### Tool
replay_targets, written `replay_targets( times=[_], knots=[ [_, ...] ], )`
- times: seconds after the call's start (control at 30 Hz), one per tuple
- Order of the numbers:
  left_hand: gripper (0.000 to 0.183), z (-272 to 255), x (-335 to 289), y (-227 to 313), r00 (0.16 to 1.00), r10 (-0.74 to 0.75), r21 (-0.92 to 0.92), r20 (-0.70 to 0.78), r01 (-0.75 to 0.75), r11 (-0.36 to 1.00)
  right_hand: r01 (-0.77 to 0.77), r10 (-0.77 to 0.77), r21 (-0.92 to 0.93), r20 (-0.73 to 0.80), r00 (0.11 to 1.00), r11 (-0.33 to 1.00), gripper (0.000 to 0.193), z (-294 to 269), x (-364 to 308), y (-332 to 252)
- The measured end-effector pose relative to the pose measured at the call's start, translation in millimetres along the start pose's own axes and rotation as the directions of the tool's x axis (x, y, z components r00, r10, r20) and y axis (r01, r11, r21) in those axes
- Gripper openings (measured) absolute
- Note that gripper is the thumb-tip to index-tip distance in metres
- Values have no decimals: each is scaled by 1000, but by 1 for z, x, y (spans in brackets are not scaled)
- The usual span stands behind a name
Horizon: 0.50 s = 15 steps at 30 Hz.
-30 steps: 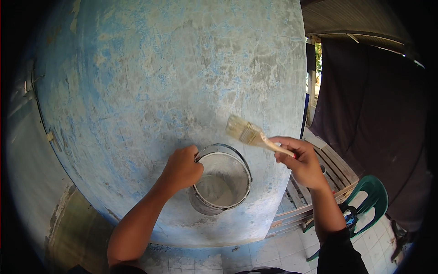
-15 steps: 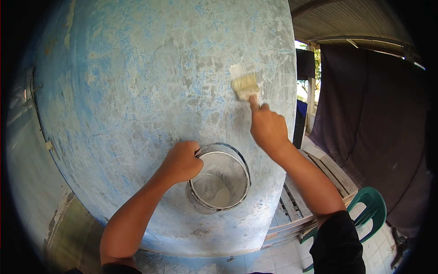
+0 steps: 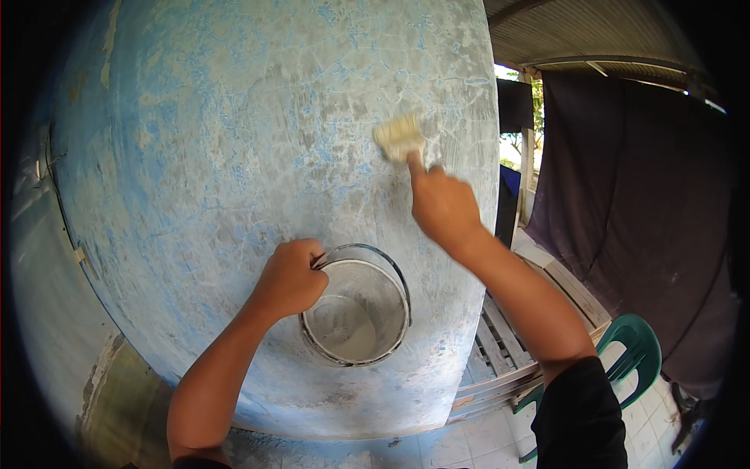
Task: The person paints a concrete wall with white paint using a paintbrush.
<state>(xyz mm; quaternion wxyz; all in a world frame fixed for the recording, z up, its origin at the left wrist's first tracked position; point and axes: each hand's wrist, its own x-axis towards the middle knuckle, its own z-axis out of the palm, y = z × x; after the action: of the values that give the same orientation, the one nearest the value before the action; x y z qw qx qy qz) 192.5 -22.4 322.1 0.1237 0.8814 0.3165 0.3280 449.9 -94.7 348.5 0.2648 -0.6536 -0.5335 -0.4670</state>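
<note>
My right hand (image 3: pixel 445 202) grips a wide paintbrush (image 3: pixel 400 139), index finger stretched along its back, its pale bristles against or close to the wall (image 3: pixel 258 141). That wall is weathered, with patchy blue and grey paint and fine cracks. Lower down, my left hand (image 3: pixel 291 275) is closed on the dark handle of a paint bucket (image 3: pixel 391 309), its rim tilted toward me. Whitish paint (image 3: pixel 348 332) lies in the bottom of the bucket, and its inner sides are smeared. The brush's grip is mostly hidden inside my right hand.
Right of the wall's edge stands a slatted wooden bench (image 3: pixel 500 344), with a green plastic chair (image 3: pixel 637 356) beside it. A dark cloth (image 3: pixel 625 203) hangs behind them under a corrugated roof (image 3: pixel 609 31). Pale tiles (image 3: pixel 476 442) cover the floor.
The brush and my right hand have moved slightly left. The bucket and my left hand have shifted a little left in view too, as has the wall's edge.
</note>
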Motion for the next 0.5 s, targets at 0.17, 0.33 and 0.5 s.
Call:
replay_targets(
  times=[0.17,0.33,0.5],
  knots=[
    [11,2,-10,-3,999,-37,5,-33,38,999,-23,3,69,289,957,997,53,-13,-82,2],
    [8,8,-10,-11,997,21,-35,-71,-23,999,-58,35,138,165,986,989,57,-56,-37,-1],
    [8,20,-6,-7,997,11,-71,-76,-16,997,-33,33,-10,1,999,999,52,-1,-24,6]
  ],
)
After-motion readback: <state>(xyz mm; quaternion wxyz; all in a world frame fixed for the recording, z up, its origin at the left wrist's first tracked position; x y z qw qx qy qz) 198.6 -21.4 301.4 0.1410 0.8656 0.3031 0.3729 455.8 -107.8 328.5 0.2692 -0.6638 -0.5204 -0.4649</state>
